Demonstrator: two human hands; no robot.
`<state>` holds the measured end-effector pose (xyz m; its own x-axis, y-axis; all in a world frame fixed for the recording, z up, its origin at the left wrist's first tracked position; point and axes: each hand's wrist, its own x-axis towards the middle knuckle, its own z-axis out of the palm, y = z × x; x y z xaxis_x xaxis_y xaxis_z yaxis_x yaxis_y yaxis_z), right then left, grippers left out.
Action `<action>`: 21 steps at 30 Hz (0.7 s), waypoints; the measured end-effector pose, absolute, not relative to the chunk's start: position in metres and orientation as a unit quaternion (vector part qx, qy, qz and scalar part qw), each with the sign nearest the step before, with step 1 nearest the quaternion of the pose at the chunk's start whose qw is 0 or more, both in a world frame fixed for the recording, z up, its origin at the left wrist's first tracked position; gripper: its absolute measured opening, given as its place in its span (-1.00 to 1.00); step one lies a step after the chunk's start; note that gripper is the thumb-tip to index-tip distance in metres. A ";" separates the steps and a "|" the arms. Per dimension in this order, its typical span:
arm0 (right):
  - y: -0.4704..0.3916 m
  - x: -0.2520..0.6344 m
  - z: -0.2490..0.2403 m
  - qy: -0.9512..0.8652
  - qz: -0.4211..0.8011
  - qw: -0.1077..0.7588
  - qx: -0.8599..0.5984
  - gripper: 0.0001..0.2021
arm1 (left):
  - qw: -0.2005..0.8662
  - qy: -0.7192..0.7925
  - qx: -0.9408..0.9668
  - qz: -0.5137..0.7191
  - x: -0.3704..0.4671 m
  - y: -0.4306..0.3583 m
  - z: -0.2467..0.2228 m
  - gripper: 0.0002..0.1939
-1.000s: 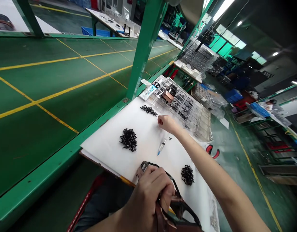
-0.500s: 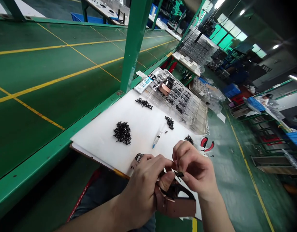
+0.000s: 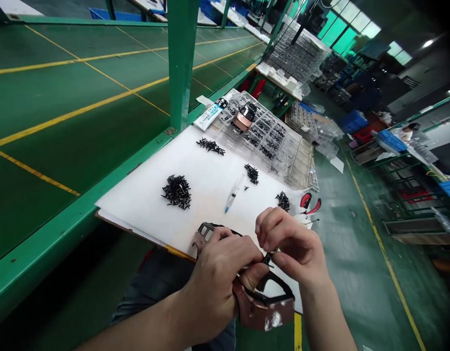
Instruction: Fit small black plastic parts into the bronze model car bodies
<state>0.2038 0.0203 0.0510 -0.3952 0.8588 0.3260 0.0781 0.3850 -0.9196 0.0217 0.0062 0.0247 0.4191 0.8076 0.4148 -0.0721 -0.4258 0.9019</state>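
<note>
My left hand [image 3: 225, 273] is closed around a copper-brown model vehicle shell [image 3: 264, 312] with black window frames, held over the board's near edge. Left of those fingers, a brown piece with window openings [image 3: 202, 239] shows; I cannot tell if it belongs to the same shell. My right hand [image 3: 294, 243] pinches a small black part [image 3: 268, 257] against the shell by my left thumb and fingers. Its tip is partly hidden by the fingers. Loose small black parts lie in piles on the white board [image 3: 137, 195], the largest pile [image 3: 177, 192] at the left.
A syringe with a blue tip [image 3: 231, 197] lies mid-board. Red-handled pliers [image 3: 310, 204] are at the right edge. Behind stands a clear compartment tray [image 3: 298, 165] with another copper shell [image 3: 244, 118] on it, beside a glue tube [image 3: 210, 116]. A green post [image 3: 181, 63] rises at the left.
The view has shifted slightly, moving the board left and up. The held shell has tilted a little. The small black part has turned between the right fingertips, still by the left thumb.
</note>
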 end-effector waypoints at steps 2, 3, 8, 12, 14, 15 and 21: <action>0.015 0.210 0.057 -0.721 0.431 0.427 -0.334 -0.81 | 0.463 0.265 0.705 0.467 0.024 0.005 0.025 -0.79; 0.012 0.213 0.061 -0.734 0.416 0.417 -0.338 -0.78 | 0.461 0.266 0.708 0.464 0.026 0.005 0.025 -0.80; -0.007 0.225 0.081 -0.778 0.350 0.352 -0.386 -0.74 | 0.430 0.265 0.728 0.464 0.036 0.001 0.025 -0.83; -0.024 0.233 0.085 -0.772 0.324 0.330 -0.436 -0.73 | 0.391 0.265 0.744 0.472 0.047 -0.006 0.023 -0.85; -0.035 0.237 0.084 -0.754 0.313 0.357 -0.454 -0.72 | 0.372 0.268 0.747 0.482 0.053 -0.011 0.022 -0.87; -0.041 0.238 0.084 -0.740 0.310 0.379 -0.461 -0.73 | 0.362 0.271 0.747 0.487 0.056 -0.013 0.020 -0.88; -0.078 0.231 0.088 -0.706 0.316 0.382 -0.506 -0.85 | 0.302 0.288 0.757 0.503 0.071 -0.022 0.013 -0.88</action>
